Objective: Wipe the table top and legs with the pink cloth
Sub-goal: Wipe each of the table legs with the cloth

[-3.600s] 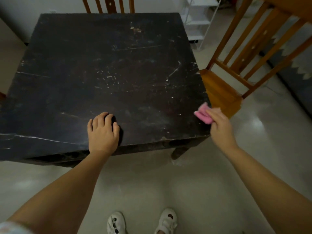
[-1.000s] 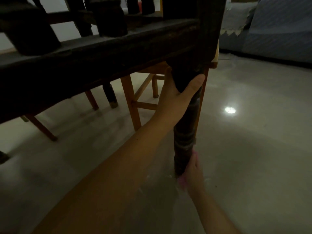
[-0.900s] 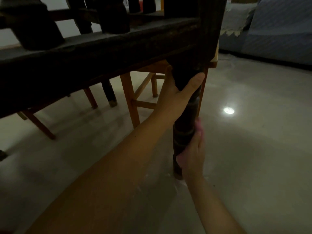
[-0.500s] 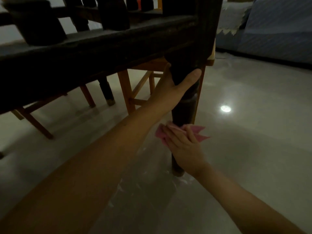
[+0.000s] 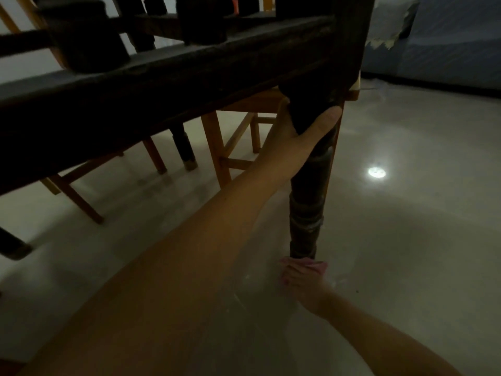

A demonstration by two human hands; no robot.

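I look from low down at the dark table's underside; its apron rail [image 5: 168, 85] runs across the top. The near turned leg [image 5: 307, 207] stands at centre right. My left hand [image 5: 301, 131] grips the top of this leg, thumb on the right side. My right hand [image 5: 301, 283] presses the pink cloth [image 5: 315, 265] against the foot of the leg at the floor. The cloth is mostly hidden under my fingers, and the image is dim and blurred there.
A light wooden chair [image 5: 233, 147] stands just behind the leg. Another chair's legs [image 5: 81, 196] are at left, and a far table leg [image 5: 184, 147] is behind. A blue sofa [image 5: 439, 42] is at the upper right. Pale glossy floor [image 5: 406, 226] stretches right.
Earlier I stood wiping the table's top edge; now I am crouched. In the last half second my right hand slid the cloth from the leg's middle down to its foot. My left hand has kept its grip.
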